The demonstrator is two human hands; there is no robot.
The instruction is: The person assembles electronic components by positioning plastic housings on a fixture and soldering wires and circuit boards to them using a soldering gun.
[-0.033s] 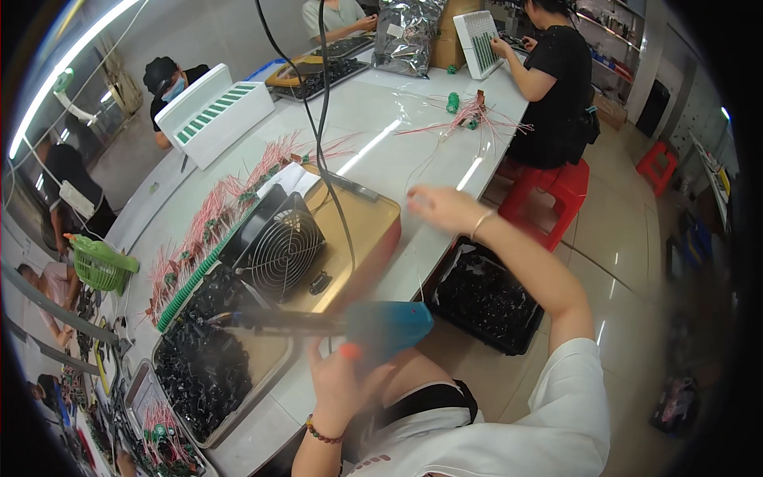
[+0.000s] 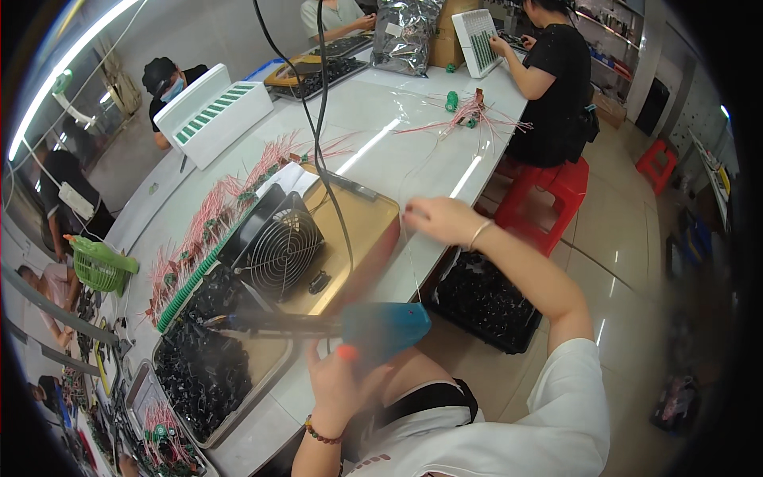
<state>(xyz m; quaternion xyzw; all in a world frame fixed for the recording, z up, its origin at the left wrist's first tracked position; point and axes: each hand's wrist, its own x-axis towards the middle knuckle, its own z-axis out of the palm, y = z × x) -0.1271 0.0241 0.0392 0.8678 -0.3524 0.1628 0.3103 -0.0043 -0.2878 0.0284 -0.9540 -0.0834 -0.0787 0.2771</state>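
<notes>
My left hand (image 2: 335, 385) is wrapped round the blue handle of a soldering gun (image 2: 393, 322), whose long blurred barrel points left over a metal tray (image 2: 274, 354) of small black parts (image 2: 203, 381). A thin wire, seemingly solder (image 2: 416, 278), runs up from the back of the gun toward my right hand (image 2: 445, 221). That hand is raised beside the table edge with thumb and fingers pinched together on the wire. Left of the gun, a black fan with a round wire grille (image 2: 284, 253) stands at a gold-coloured tray (image 2: 362, 208).
Red-and-white wire bundles with green boards (image 2: 211, 226) line the fan's far side. A black bin (image 2: 485, 302) sits below the table edge, near a red stool (image 2: 548, 199). Black cables (image 2: 319, 119) hang in front. Several people work around; a white rack (image 2: 213, 115) stands far left.
My right hand has shifted slightly left and down, the wire with it. The soldering gun has moved very slightly left.
</notes>
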